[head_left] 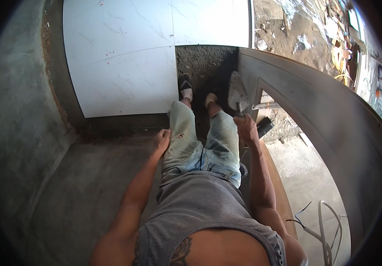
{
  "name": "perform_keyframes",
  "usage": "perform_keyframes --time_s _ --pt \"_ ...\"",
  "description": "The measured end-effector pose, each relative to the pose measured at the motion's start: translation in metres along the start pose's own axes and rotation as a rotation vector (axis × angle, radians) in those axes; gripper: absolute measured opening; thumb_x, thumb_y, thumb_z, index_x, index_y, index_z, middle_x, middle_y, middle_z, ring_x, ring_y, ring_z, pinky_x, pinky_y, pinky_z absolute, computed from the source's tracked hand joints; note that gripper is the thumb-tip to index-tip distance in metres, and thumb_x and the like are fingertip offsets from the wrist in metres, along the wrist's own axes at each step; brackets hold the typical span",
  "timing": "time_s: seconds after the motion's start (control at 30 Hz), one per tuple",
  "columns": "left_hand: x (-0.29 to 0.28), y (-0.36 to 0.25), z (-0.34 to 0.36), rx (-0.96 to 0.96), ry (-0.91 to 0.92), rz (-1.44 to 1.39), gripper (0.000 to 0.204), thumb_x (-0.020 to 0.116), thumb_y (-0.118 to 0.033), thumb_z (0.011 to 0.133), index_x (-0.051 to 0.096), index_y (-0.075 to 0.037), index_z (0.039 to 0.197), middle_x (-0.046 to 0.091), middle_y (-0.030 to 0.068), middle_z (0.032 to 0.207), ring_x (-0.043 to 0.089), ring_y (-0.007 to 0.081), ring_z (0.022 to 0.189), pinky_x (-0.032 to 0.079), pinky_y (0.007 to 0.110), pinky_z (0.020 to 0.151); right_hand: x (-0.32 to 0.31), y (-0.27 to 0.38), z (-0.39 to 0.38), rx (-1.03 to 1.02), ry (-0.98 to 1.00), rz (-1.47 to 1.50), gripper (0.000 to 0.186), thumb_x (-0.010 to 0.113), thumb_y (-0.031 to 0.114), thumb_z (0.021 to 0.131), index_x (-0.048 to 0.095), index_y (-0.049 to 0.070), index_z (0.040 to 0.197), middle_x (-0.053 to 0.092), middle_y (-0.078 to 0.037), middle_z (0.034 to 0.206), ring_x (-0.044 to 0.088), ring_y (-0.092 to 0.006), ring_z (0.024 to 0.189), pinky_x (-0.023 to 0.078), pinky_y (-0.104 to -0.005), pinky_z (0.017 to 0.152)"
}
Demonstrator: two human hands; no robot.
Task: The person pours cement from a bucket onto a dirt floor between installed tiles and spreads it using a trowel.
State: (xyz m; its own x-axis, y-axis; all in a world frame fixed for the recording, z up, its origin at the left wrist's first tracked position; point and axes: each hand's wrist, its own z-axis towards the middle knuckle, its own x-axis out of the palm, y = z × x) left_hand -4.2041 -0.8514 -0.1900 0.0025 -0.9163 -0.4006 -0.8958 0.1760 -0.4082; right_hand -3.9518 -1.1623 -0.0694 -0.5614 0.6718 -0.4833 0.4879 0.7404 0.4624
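My right hand (245, 127) is closed round the handle of a pointed trowel (237, 93), its grey, mortar-smeared blade held out beyond my right knee. The blade hangs beside the white door frame panel, over the dark mortar bed (206, 60). My left hand (163, 139) hangs beside my left thigh with its fingers curled in; nothing shows in it. Ahead and to the left lie large white marbled tiles (124, 66), and their edges border the mortar where my feet stand.
A grey plastered wall (18, 97) runs along the left. On the right stands a pale panel (297, 80) with an opening in it. Cables with bare ends (324, 230) stick up at the lower right. Rubble and scraps (306, 40) lie beyond the panel.
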Motion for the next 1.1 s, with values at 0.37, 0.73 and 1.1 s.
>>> perform_keyframes --time_s 0.37,0.73,1.1 --pt "-0.131 -0.074 0.017 -0.025 -0.049 -0.104 0.043 0.059 -0.039 0.092 0.066 -0.002 0.113 0.068 0.0110 0.098 0.064 0.0253 0.096 0.049 0.039 0.084 0.033 0.047 0.041 -0.062 -0.197 -0.103 0.052 0.066 0.040 0.085 0.055 -0.006 0.108 0.064 -0.025 0.080 0.067 -0.0344 0.066 0.052 -0.0431 0.060" --pt "-0.154 -0.185 0.039 0.004 -0.109 -0.148 0.040 0.063 -0.037 0.090 0.067 -0.002 0.109 0.069 0.0114 0.101 0.064 0.0225 0.097 0.049 0.037 0.083 -0.033 0.183 0.113 0.109 0.083 0.233 0.033 0.068 0.032 0.089 0.051 0.005 0.085 0.052 -0.002 0.063 0.051 -0.0122 0.046 0.045 -0.0308 0.042" --pt "-0.202 -0.257 0.060 0.090 -0.074 -0.101 0.036 0.063 -0.032 0.089 0.068 -0.001 0.107 0.070 0.0091 0.098 0.064 0.0190 0.091 0.049 0.034 0.081 -0.100 0.262 0.097 0.129 0.129 0.211 0.028 0.064 0.030 0.092 0.050 0.005 0.089 0.051 -0.003 0.062 0.054 -0.0125 0.049 0.046 -0.0311 0.043"
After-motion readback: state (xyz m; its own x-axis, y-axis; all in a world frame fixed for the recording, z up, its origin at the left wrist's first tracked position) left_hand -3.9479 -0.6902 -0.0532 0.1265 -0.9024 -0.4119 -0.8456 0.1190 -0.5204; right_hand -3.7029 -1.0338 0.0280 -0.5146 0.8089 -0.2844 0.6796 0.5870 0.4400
